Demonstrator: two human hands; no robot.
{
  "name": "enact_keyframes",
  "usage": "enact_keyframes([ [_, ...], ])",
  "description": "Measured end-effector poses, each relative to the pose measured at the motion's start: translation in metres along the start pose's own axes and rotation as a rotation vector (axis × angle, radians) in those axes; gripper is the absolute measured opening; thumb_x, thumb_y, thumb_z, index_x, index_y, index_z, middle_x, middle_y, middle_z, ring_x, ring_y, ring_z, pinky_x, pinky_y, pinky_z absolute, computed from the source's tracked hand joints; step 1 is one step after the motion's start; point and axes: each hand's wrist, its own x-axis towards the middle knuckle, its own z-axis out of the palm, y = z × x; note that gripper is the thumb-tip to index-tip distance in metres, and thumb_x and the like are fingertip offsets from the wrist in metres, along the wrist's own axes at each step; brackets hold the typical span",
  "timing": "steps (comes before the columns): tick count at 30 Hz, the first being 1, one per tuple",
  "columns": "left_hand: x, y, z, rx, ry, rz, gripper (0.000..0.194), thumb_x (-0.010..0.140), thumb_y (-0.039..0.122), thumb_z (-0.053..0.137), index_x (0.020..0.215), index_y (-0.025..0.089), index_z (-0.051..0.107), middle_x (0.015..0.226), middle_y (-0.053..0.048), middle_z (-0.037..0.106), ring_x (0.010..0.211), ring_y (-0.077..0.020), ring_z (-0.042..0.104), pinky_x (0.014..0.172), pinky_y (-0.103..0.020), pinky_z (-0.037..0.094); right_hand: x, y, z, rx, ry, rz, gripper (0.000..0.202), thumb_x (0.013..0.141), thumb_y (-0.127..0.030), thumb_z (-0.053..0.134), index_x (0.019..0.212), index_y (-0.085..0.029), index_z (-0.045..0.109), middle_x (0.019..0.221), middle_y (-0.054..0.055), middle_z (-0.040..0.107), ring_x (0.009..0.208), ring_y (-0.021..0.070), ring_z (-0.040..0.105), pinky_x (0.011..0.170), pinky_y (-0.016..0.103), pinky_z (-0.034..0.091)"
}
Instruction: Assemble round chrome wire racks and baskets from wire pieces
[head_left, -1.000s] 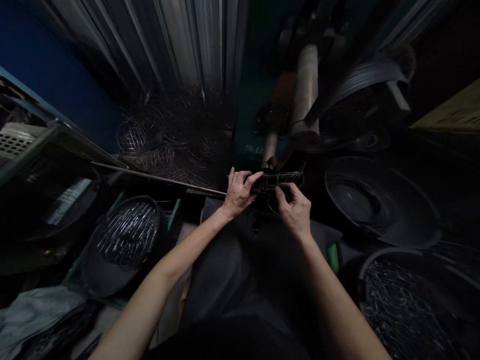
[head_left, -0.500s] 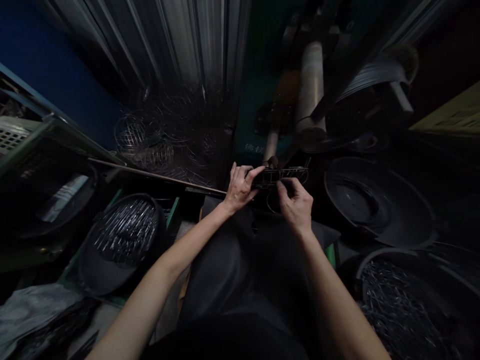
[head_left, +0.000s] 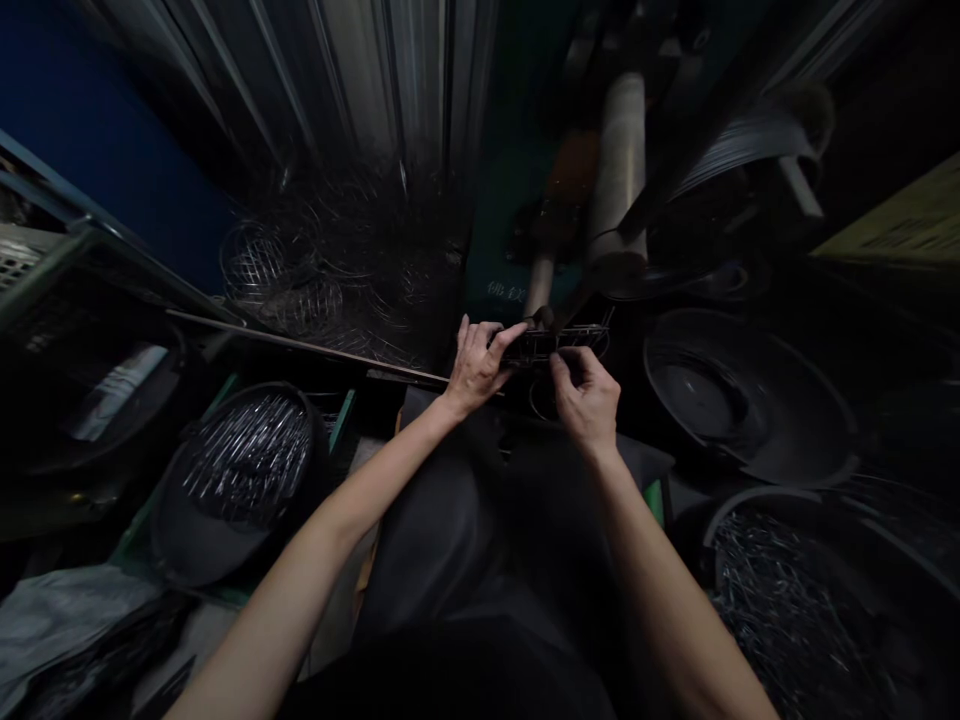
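Observation:
A dark wire frame (head_left: 581, 338), built of thin rods and rings, sits under the lower tip of a machine rod (head_left: 540, 285). My left hand (head_left: 478, 366) grips the frame's left end, thumb and index finger reaching around it near the rod tip. At its near side, my right hand (head_left: 589, 395) pinches with thumb and fingertips close to the frame's middle. Whether a separate small piece of wire lies in that pinch is too dark to make out. A wire loop hangs below, between my two hands.
Left, a black tub (head_left: 244, 485) holds many short metal rods. A dark basin (head_left: 750, 400) stands at the right, with a tub of bent wire pieces (head_left: 787, 610) nearer me. Loose wire rings (head_left: 270, 270) lie behind a ledge. A thick machine cylinder (head_left: 621, 180) hangs above.
The whole view has shifted slightly, so everything appears a little further left and up. Both hands keep their places on the wire frame beneath the machine rod.

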Motion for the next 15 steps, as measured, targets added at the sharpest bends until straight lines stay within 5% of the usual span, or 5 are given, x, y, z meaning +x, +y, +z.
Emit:
enact_keyframes([
  [10,0.0,-0.006,0.002,-0.017,-0.025,-0.008,0.055,0.084,0.035,0.061,0.135,0.024,0.043,0.119,-0.008,0.051,0.115,-0.0238,0.049,0.115,-0.057,0.019,-0.003,-0.006,0.001,0.011,0.017,-0.002,0.027,0.086,-0.042,0.052,0.092,-0.018,0.064,0.083,0.005,0.069,0.072,0.0172,0.063,0.07,0.029,0.048],
  [12,-0.004,-0.012,-0.001,-0.05,-0.025,-0.01,0.063,0.083,0.042,0.063,0.138,0.025,0.036,0.129,-0.01,0.047,0.123,-0.0267,0.045,0.115,-0.06,0.014,-0.011,-0.004,-0.019,-0.019,0.022,-0.007,0.03,0.086,-0.043,0.054,0.101,-0.019,0.066,0.096,0.006,0.07,0.082,0.0188,0.065,0.078,0.031,0.049],
  [15,-0.014,-0.028,0.0,-0.132,0.036,-0.058,0.088,0.074,0.056,0.068,0.143,0.025,0.023,0.142,-0.015,0.035,0.134,-0.0311,0.035,0.114,-0.059,0.018,-0.041,0.021,-0.074,-0.157,0.135,0.079,0.037,0.086,-0.048,0.053,0.107,-0.021,0.066,0.106,0.01,0.069,0.096,0.0235,0.064,0.087,0.037,0.048],
])
